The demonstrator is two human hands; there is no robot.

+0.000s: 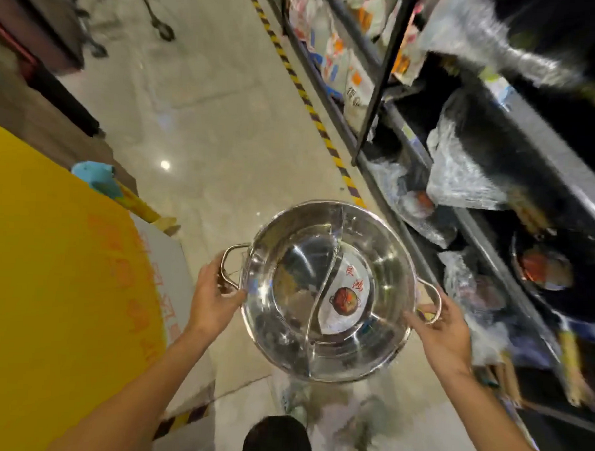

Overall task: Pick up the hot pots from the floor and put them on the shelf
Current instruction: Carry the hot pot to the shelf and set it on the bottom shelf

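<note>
A shiny steel hot pot (327,291) with a curved divider and a round label inside hangs in the air over the aisle floor. My left hand (214,296) grips its left loop handle and my right hand (445,330) grips its right loop handle. The dark metal shelf (483,240) runs along the right side, just beyond the pot. On its lower levels lie wrapped pots in clear plastic (465,174), some with red labels. More plastic-wrapped items (319,407) lie blurred on the floor under the pot.
A yellow board (48,282) with red lettering fills the left side, with a blue item (97,177) behind it. Yellow-black hazard tape (308,103) lines the floor along the shelf foot. Printed bags (341,56) fill the far shelf levels. Chair legs (155,14) stand far left.
</note>
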